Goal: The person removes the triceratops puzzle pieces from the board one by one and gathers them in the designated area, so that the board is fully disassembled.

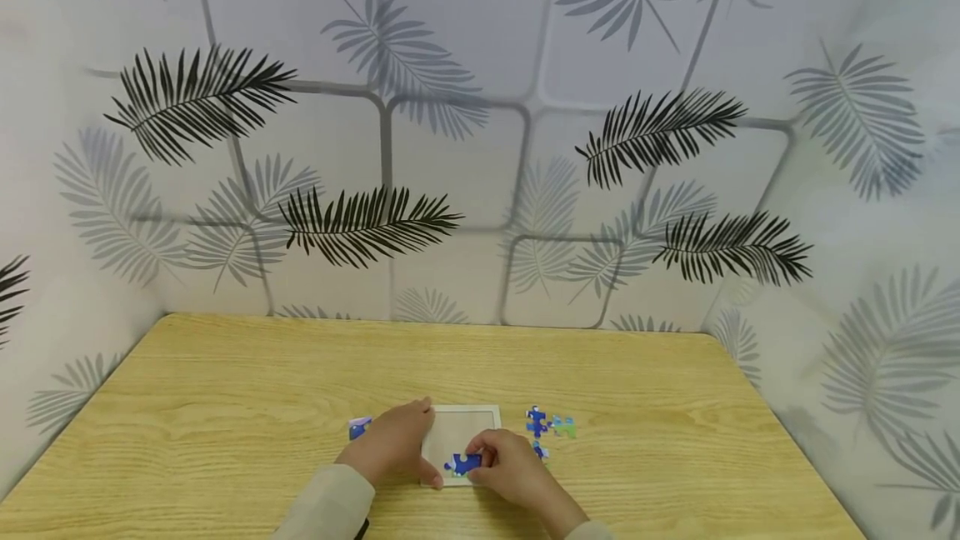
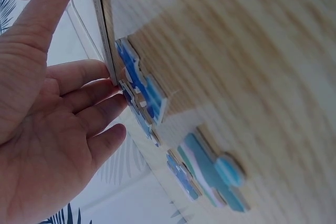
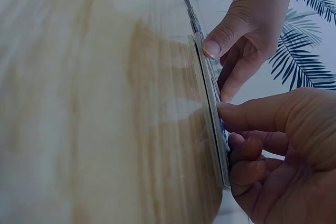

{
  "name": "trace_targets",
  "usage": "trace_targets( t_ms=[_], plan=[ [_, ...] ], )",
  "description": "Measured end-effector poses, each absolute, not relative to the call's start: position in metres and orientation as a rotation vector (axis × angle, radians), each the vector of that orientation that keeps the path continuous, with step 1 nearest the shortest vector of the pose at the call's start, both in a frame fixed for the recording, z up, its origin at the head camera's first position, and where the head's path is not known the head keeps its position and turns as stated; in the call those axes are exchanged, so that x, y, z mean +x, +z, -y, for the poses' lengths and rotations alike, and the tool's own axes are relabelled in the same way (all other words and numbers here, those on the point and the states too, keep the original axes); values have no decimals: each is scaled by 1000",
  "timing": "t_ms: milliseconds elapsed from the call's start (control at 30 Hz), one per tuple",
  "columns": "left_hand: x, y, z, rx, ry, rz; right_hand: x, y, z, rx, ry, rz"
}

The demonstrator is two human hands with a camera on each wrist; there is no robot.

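Observation:
A shallow white-rimmed puzzle tray (image 1: pixel 486 409) lies on the table between the hands. My left hand (image 1: pixel 397 440) spans its left side, thumb at the near corner and index fingertip at the far one; the other fingers (image 2: pixel 105 113) are loosely bent. My right hand (image 1: pixel 513 467) pinches a blue jigsaw piece (image 1: pixel 467 464) between thumb and fingers, low over the tray's near part. From the right wrist view, that piece is mostly hidden by the fingers (image 3: pixel 247 153). One jigsaw piece (image 1: pixel 360 427) shows left of the left hand.
Right of the tray lie a blue jigsaw piece (image 1: pixel 536 422), a green and light-blue piece (image 1: pixel 564 427) and another, partly covered piece (image 1: pixel 540 449). Several loose pieces (image 2: pixel 210 171) lie beside the left hand. A leaf-patterned wall (image 1: pixel 450 273) borders the wooden table (image 1: pixel 262 373).

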State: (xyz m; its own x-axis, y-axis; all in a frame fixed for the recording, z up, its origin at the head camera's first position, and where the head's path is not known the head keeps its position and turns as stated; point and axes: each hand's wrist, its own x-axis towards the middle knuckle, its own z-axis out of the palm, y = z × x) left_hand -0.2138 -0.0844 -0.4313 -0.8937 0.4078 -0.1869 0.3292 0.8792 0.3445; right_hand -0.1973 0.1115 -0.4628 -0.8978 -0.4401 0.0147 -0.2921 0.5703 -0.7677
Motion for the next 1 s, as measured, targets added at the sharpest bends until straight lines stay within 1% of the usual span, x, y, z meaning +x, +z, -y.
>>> trace_targets(
  t_ms=[733, 1000],
  plan=[
    [-217, -437, 86, 557, 449, -2795, -198, -458, -109, -633, -1133, -2674],
    [-216, -438, 86, 572, 455, -2802, -196, -461, -109, -629, -1179, -2677]
  ],
)
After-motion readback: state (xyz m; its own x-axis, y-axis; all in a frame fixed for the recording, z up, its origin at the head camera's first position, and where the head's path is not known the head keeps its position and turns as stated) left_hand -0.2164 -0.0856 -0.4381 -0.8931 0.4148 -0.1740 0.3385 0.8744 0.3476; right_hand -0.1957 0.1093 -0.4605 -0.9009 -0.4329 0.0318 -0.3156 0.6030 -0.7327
